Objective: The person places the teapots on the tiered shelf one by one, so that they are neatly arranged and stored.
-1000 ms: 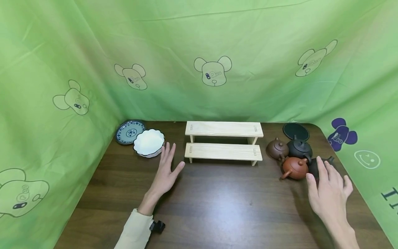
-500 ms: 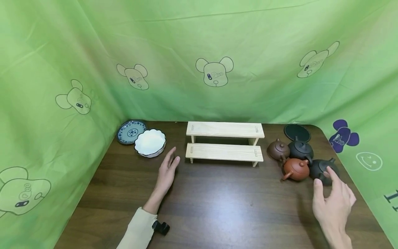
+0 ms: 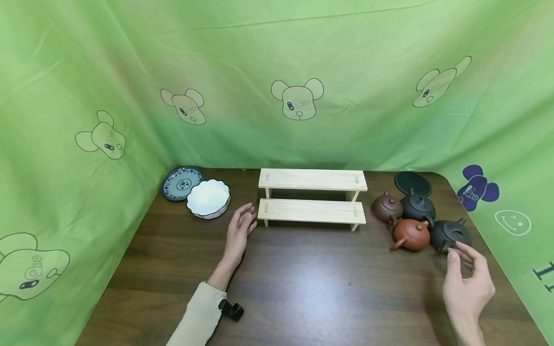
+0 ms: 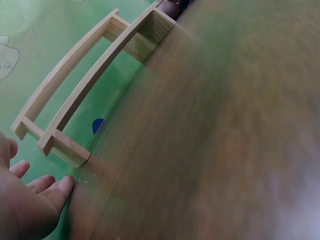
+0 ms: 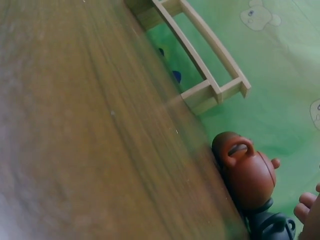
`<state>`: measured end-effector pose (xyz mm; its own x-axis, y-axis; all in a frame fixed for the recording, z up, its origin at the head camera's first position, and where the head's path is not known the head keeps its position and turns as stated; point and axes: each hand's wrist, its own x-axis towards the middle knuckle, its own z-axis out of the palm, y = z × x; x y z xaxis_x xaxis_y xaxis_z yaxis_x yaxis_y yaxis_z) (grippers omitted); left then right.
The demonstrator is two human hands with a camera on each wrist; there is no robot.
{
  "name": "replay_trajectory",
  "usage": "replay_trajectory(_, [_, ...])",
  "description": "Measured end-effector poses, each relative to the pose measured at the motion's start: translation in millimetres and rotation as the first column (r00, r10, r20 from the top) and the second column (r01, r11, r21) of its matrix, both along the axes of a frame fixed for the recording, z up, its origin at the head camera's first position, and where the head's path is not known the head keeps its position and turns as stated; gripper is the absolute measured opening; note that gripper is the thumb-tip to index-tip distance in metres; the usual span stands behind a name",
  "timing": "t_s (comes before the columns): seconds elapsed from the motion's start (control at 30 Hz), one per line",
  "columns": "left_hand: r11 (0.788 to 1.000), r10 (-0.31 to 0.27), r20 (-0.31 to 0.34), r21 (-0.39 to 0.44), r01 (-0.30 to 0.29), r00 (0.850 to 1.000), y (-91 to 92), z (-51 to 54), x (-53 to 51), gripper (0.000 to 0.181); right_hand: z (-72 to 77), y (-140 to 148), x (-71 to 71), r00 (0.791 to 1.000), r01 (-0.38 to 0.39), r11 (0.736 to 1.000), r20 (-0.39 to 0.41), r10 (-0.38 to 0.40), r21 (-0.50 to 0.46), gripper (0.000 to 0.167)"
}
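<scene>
Grips slack and empty, left hand (image 3: 238, 235) sits just left of the wooden stand (image 3: 311, 211), right hand (image 3: 469, 288) beside a black teapot (image 3: 452, 233) right of that stand. Handling appears barely begun, nothing lifted.

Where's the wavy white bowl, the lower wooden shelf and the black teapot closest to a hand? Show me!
Wavy white bowl (image 3: 208, 197): head view, on its white inside.
Lower wooden shelf (image 3: 311, 211): head view, middle of its flat top board.
Closest black teapot (image 3: 449, 233): head view, on its rounded top.

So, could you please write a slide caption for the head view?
Right grip near the front black teapot, left grip beside the wooden stand.
</scene>
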<state>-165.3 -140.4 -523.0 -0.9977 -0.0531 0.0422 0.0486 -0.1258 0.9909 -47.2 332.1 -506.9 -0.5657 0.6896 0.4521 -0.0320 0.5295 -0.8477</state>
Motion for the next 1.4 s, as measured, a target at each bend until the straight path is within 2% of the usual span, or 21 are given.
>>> replay_trajectory(0.13, [1.000, -0.012, 0.006, 0.001, 0.012, 1.000, 6.4, -1.8, -4.3, 0.043, -2.3, 4.5, -1.3, 1.000, 0.009, 0.992, 0.001, -0.009, -0.125, 0.026])
replay_trajectory(0.2, [1.000, -0.020, -0.003, -0.004, 0.020, 1.000, 8.8, -2.5, -6.3, 0.042, -2.9, 6.9, -2.4, 1.000, -0.010, 0.979, -0.030, 0.004, -0.202, 0.023])
replay_trajectory(0.23, [1.000, -0.026, -0.008, -0.006, 0.026, 1.000, 9.8, -2.6, -7.1, 0.042, -3.0, 7.6, -2.7, 0.999, -0.022, 0.970, -0.048, 0.010, -0.240, 0.022])
replay_trajectory(0.3, [0.999, -0.033, -0.022, -0.020, 0.032, 0.999, 11.0, -3.1, -8.3, 0.042, -2.9, 8.0, -3.5, 0.993, -0.069, 0.936, -0.114, 0.032, -0.345, 0.020])
replay_trajectory(0.47, [0.998, -0.056, -0.036, -0.036, 0.055, 0.998, 12.9, -4.6, -9.6, 0.041, -1.4, 8.4, -3.7, 0.970, -0.185, 0.798, -0.236, 0.055, -0.573, 0.020])
replay_trajectory(0.67, [0.997, -0.065, -0.032, -0.039, 0.064, 0.997, 14.8, -7.7, -11.3, 0.039, -2.7, 13.0, -4.6, 0.967, -0.232, 0.674, -0.243, 0.081, -0.701, 0.014])
replay_trajectory(0.77, [0.996, -0.067, -0.037, -0.065, 0.064, 0.997, 13.3, -9.6, -12.0, 0.039, -3.4, 14.9, -5.9, 0.962, -0.266, 0.577, -0.247, 0.113, -0.772, 0.010])
replay_trajectory(0.87, [0.993, -0.080, -0.059, -0.096, 0.075, 0.995, 10.7, -12.2, -12.1, 0.039, -5.2, 16.3, -5.6, 0.951, -0.308, 0.496, -0.264, 0.159, -0.812, 0.007])
replay_trajectory(0.97, [0.990, -0.098, -0.107, -0.113, 0.086, 0.989, 7.7, -18.3, -13.0, 0.039, -8.8, 18.7, -2.7, 0.926, -0.374, 0.455, -0.300, 0.228, -0.808, 0.007])
replay_trajectory(1.13, [0.985, -0.102, -0.171, -0.158, 0.074, 0.980, 5.9, -25.9, -15.2, 0.040, -15.0, 24.0, 2.9, 0.860, -0.494, 0.374, -0.378, 0.341, -0.785, 0.011])
replay_trajectory(1.27, [0.978, -0.094, -0.144, -0.200, 0.064, 0.985, 7.9, -20.9, -13.6, 0.040, -17.2, 27.8, 4.3, 0.824, -0.536, 0.307, -0.408, 0.394, -0.786, 0.011])
replay_trajectory(1.33, [0.977, -0.093, -0.128, -0.202, 0.066, 0.987, 8.7, -17.7, -12.3, 0.040, -17.6, 30.4, 3.8, 0.795, -0.565, 0.261, -0.432, 0.427, -0.783, 0.015])
replay_trajectory(1.4, [0.978, -0.089, -0.117, -0.197, 0.064, 0.989, 9.0, -15.7, -11.6, 0.039, -17.8, 34.0, 3.3, 0.752, -0.603, 0.198, -0.467, 0.465, -0.773, 0.024])
